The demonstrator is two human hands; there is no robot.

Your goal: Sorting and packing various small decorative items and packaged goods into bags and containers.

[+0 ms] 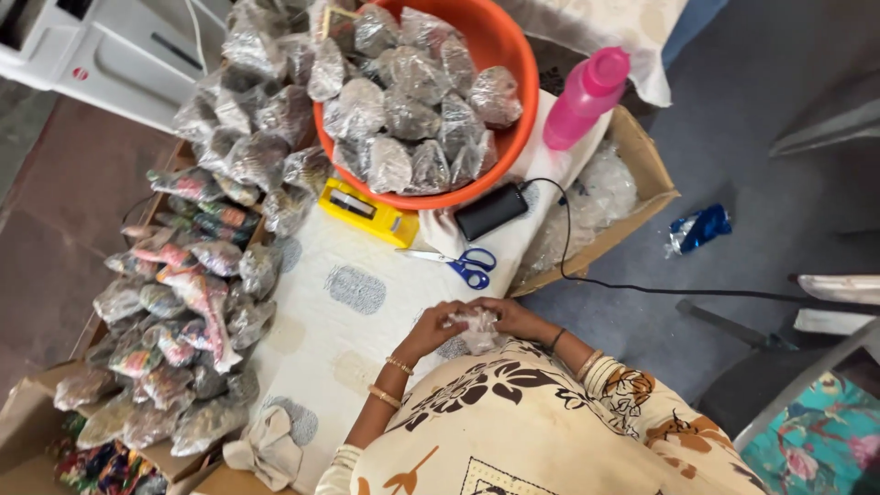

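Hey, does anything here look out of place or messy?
A crumpled blue wrapper lies alone on the grey floor, away from the table. Filled packets lie loosely heaped at the left.

orange tub (518, 64) heaped with clear packets (403, 110), more packets (183, 302) piled along the left. yellow box (368, 212) just beside the tub, black device (491, 211) with a cable (642, 289) trailing right. blue-handled scissors (463, 266) on a patterned cloth (339, 312). pink bottle (587, 87) near a cardboard box (646, 160). blue wrapper (698, 227) on the floor.
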